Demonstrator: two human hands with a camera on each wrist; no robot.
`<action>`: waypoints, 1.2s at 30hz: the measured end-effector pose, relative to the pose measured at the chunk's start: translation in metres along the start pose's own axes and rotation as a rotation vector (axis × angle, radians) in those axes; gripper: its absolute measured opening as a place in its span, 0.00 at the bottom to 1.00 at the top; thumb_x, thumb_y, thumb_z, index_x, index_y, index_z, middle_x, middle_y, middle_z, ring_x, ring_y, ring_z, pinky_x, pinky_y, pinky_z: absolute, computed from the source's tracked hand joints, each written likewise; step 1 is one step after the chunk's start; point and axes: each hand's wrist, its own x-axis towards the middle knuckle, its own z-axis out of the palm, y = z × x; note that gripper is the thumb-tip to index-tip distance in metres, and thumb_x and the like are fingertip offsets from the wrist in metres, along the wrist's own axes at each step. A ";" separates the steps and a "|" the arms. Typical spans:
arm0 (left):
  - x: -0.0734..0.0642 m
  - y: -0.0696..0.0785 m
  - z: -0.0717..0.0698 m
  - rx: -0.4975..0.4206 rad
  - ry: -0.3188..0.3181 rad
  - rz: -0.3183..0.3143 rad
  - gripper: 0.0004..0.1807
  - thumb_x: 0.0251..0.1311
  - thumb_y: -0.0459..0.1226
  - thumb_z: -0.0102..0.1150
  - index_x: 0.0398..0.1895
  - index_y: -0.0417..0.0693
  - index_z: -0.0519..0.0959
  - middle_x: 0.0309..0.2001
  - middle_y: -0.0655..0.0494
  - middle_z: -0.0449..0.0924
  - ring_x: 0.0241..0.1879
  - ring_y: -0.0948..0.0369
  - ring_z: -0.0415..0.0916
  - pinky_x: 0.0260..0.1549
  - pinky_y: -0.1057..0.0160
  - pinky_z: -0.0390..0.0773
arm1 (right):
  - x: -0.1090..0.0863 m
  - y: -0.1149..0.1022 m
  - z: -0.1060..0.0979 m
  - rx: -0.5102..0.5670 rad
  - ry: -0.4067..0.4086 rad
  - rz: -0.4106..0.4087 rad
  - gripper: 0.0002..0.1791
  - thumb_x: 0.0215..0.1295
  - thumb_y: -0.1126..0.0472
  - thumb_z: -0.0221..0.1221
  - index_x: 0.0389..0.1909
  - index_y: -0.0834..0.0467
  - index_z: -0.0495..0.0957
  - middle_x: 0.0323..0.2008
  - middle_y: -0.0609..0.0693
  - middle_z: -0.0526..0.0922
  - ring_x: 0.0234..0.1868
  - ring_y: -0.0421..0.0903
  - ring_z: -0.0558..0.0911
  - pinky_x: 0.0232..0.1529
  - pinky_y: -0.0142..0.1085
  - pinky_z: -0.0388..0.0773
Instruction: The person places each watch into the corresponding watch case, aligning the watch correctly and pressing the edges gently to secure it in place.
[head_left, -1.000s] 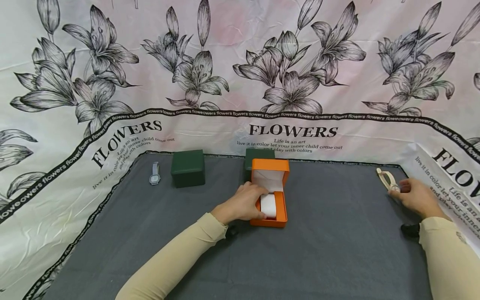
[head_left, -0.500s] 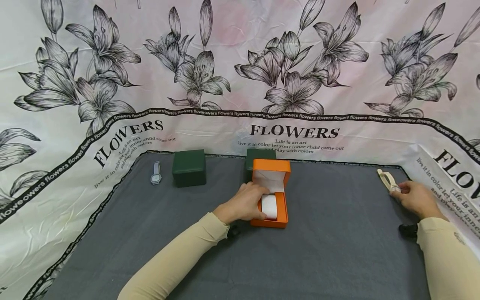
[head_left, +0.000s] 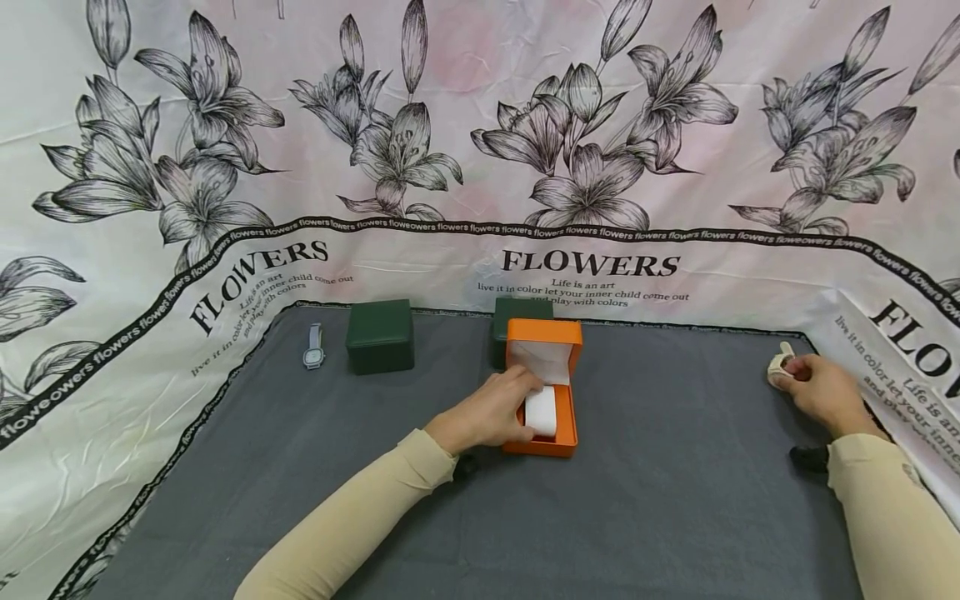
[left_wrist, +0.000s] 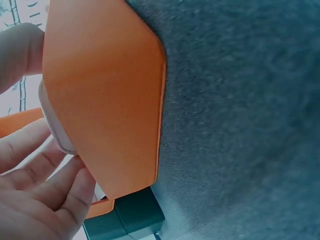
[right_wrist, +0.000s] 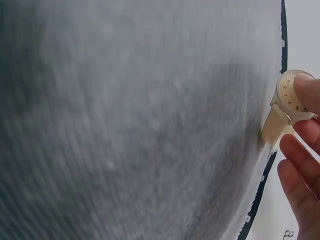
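In the head view an open orange watch box (head_left: 542, 448) stands mid-table, its lid raised. My left hand (head_left: 491, 408) reaches over its left side and pinches the white watch cushion (head_left: 541, 414) between thumb and fingers. The left wrist view has the cushion's rounded edge (left_wrist: 56, 120) showing past the orange wall, thumb above and fingers below. Far to the right, my right hand (head_left: 825, 393) pinches a cream wristwatch (head_left: 777, 367) by its case. Close up in the right wrist view, the thumb covers part of the wristwatch's dial (right_wrist: 287, 95), and the strap hangs down.
A green box (head_left: 380, 337) sits at the back left, and another green box (head_left: 499, 329) stands partly hidden behind the orange lid. A silver watch (head_left: 313, 350) lies at the far left. Flower-printed cloth (head_left: 592, 267) rises behind the grey table surface (head_left: 675, 467).
My right hand has lifted the cream wristwatch's case, tilting it up from where it lay flat. My left hand stays at the cushion in the orange box.
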 end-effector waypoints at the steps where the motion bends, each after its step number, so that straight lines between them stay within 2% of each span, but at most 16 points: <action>1: 0.000 0.000 0.000 -0.005 0.007 0.006 0.35 0.50 0.46 0.71 0.60 0.45 0.71 0.56 0.53 0.68 0.49 0.59 0.67 0.52 0.62 0.70 | -0.001 -0.002 0.001 -0.001 0.015 -0.014 0.15 0.66 0.54 0.59 0.35 0.65 0.72 0.28 0.57 0.77 0.25 0.47 0.71 0.24 0.37 0.65; 3: -0.001 0.000 0.001 -0.011 0.021 0.024 0.35 0.50 0.45 0.71 0.61 0.45 0.70 0.56 0.53 0.67 0.48 0.60 0.67 0.50 0.64 0.71 | -0.002 -0.006 0.002 0.005 0.037 -0.038 0.15 0.66 0.55 0.59 0.34 0.65 0.73 0.27 0.57 0.78 0.25 0.47 0.71 0.24 0.37 0.64; 7: -0.002 0.000 0.002 -0.036 0.037 0.061 0.37 0.50 0.43 0.71 0.63 0.44 0.69 0.56 0.52 0.64 0.49 0.60 0.66 0.48 0.66 0.72 | -0.007 -0.017 0.005 0.027 0.062 -0.032 0.15 0.66 0.54 0.59 0.36 0.64 0.73 0.31 0.60 0.79 0.26 0.48 0.73 0.25 0.37 0.65; 13: -0.004 -0.002 0.004 -0.076 0.064 0.058 0.40 0.49 0.41 0.72 0.66 0.44 0.67 0.63 0.50 0.59 0.56 0.59 0.63 0.52 0.65 0.72 | -0.012 -0.040 0.007 0.091 0.105 -0.044 0.17 0.67 0.51 0.58 0.41 0.63 0.74 0.39 0.63 0.79 0.33 0.52 0.72 0.28 0.39 0.64; 19: -0.005 -0.002 0.004 -0.030 0.083 0.070 0.39 0.48 0.43 0.72 0.64 0.41 0.69 0.62 0.49 0.64 0.58 0.57 0.63 0.57 0.62 0.69 | -0.022 -0.072 0.009 0.166 0.112 -0.077 0.19 0.68 0.49 0.57 0.44 0.64 0.74 0.43 0.64 0.79 0.47 0.63 0.75 0.37 0.49 0.68; 22: -0.005 -0.002 0.004 -0.017 0.078 0.064 0.38 0.48 0.45 0.73 0.62 0.42 0.70 0.59 0.50 0.68 0.58 0.57 0.64 0.58 0.59 0.67 | -0.029 -0.089 0.013 0.196 0.114 -0.116 0.19 0.68 0.50 0.58 0.44 0.63 0.75 0.43 0.64 0.79 0.50 0.64 0.75 0.39 0.50 0.69; 23: -0.005 -0.002 0.004 -0.011 0.075 0.060 0.38 0.48 0.45 0.73 0.62 0.43 0.70 0.58 0.50 0.69 0.57 0.57 0.65 0.58 0.57 0.66 | -0.031 -0.095 0.015 0.202 0.124 -0.135 0.18 0.67 0.50 0.59 0.43 0.63 0.76 0.42 0.63 0.80 0.49 0.59 0.77 0.38 0.47 0.70; 25: -0.004 -0.001 0.004 -0.007 0.069 0.054 0.37 0.47 0.46 0.73 0.61 0.44 0.70 0.57 0.52 0.70 0.56 0.58 0.66 0.58 0.56 0.66 | -0.036 -0.107 0.018 0.214 0.131 -0.167 0.16 0.66 0.51 0.60 0.42 0.61 0.77 0.41 0.61 0.81 0.47 0.55 0.77 0.37 0.40 0.71; 29: -0.006 0.000 0.004 -0.023 0.068 0.055 0.37 0.47 0.46 0.73 0.61 0.45 0.70 0.55 0.54 0.70 0.50 0.60 0.68 0.53 0.60 0.70 | -0.047 -0.129 0.025 0.238 0.147 -0.227 0.12 0.64 0.52 0.62 0.39 0.57 0.78 0.39 0.54 0.82 0.44 0.33 0.74 0.32 0.31 0.71; 32: -0.007 0.000 0.004 -0.041 0.091 0.079 0.36 0.48 0.45 0.73 0.61 0.45 0.70 0.54 0.55 0.69 0.47 0.62 0.68 0.48 0.65 0.73 | -0.054 -0.145 0.031 0.267 0.149 -0.259 0.09 0.64 0.53 0.63 0.38 0.54 0.78 0.37 0.51 0.82 0.42 0.26 0.71 0.34 0.32 0.72; 36: -0.010 -0.002 0.006 -0.055 0.138 0.118 0.35 0.49 0.43 0.72 0.60 0.45 0.69 0.55 0.55 0.67 0.47 0.62 0.68 0.47 0.67 0.73 | -0.060 -0.163 0.038 0.310 0.146 -0.298 0.07 0.62 0.55 0.64 0.37 0.53 0.78 0.35 0.47 0.82 0.41 0.27 0.74 0.38 0.30 0.72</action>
